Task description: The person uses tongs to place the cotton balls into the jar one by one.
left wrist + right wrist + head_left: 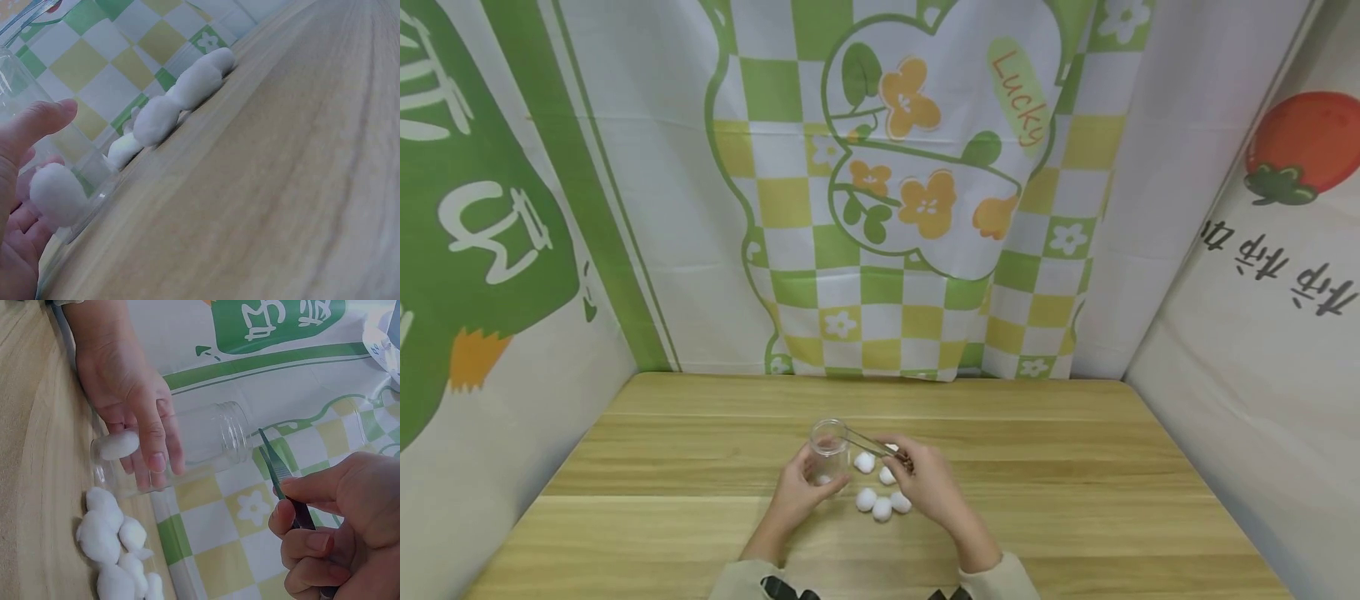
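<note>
My left hand (pixel 797 493) curls round a clear jar (pixel 830 437) that stands upright on the table, its mouth uncovered. Inside, at the bottom, lies one cotton ball (pixel 58 195). My right hand (pixel 928 482) pinches a pair of tweezers (pixel 275 464) between thumb and fingers. Their tips point at the jar's rim, slightly apart, and no cotton shows between them in the right wrist view. Several loose cotton balls (pixel 882 509) sit in a rough ring between the two hands; the right hand partly covers the farther ones in the head view.
A wooden table (pixel 1060 492) spreads around the hands on all sides. Behind it hangs a green and yellow checkered curtain (pixel 880 325), with printed cloth walls at left (pixel 512 467) and right (pixel 1262 400).
</note>
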`<state>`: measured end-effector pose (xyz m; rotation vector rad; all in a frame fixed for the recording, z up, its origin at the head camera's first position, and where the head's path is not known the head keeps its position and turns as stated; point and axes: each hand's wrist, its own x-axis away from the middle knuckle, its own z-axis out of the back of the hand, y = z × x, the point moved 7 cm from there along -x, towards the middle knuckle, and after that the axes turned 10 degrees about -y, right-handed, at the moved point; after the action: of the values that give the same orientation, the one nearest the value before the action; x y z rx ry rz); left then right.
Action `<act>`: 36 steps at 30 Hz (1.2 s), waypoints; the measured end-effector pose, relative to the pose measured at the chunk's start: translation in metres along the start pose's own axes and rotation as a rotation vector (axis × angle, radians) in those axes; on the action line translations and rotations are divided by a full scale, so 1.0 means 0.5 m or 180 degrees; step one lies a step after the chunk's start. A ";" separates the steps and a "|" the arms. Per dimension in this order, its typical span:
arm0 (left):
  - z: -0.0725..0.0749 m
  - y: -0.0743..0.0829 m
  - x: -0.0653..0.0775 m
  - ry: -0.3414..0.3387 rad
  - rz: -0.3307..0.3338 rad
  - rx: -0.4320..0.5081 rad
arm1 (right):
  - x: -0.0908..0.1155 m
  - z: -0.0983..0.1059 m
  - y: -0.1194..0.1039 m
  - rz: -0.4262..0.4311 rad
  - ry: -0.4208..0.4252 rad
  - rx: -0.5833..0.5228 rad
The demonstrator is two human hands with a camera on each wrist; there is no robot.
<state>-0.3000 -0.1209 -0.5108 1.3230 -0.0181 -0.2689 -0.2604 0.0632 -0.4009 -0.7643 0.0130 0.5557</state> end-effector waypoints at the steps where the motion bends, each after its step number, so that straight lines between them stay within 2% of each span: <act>1: 0.000 0.000 0.000 -0.0003 0.0003 0.0001 | 0.000 0.001 0.000 0.0007 -0.0001 -0.0005; 16: -0.002 0.000 0.000 -0.0029 -0.0051 0.0080 | 0.002 0.030 0.053 -0.0292 0.0195 -0.0028; 23: -0.001 -0.004 -0.001 -0.0011 0.0001 0.0041 | 0.004 0.040 0.077 -0.0416 0.0263 0.0016; 30: 0.000 -0.003 -0.001 0.0027 -0.0022 0.0008 | 0.006 0.042 0.104 -0.0642 0.0228 0.0015; 36: -0.001 -0.001 0.001 0.0035 -0.0051 0.0019 | 0.006 0.044 0.116 -0.0664 0.0243 0.0031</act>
<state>-0.2997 -0.1208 -0.5114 1.3309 0.0008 -0.2753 -0.2899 0.1132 -0.4232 -0.7667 0.0063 0.3280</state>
